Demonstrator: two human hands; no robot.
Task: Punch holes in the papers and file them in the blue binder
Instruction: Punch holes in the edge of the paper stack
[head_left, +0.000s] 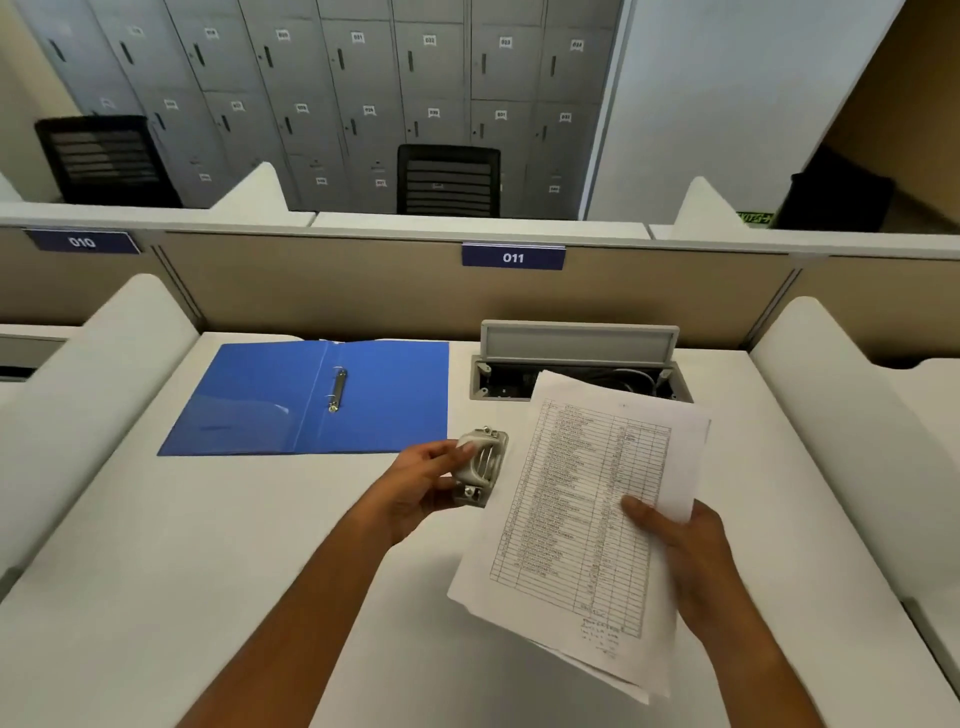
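Observation:
The blue binder (260, 400) lies open on the white desk (156, 545) at the back left, its metal ring clip (337, 389) showing along the spine. My left hand (423, 480) grips a grey-white hole punch (483, 462) just in front of the binder's right corner. My right hand (675, 540) holds a stack of printed papers (576, 514) by its right edge, thumb on top. The papers' left edge meets the punch. The sheets are tilted above the desk, and the top one carries a printed table.
An open cable box (576, 364) with its lid raised sits in the desk behind the papers. A beige partition (363, 291) labelled 011 closes the back. White side dividers (831, 415) flank the desk. Lockers and black chairs stand beyond.

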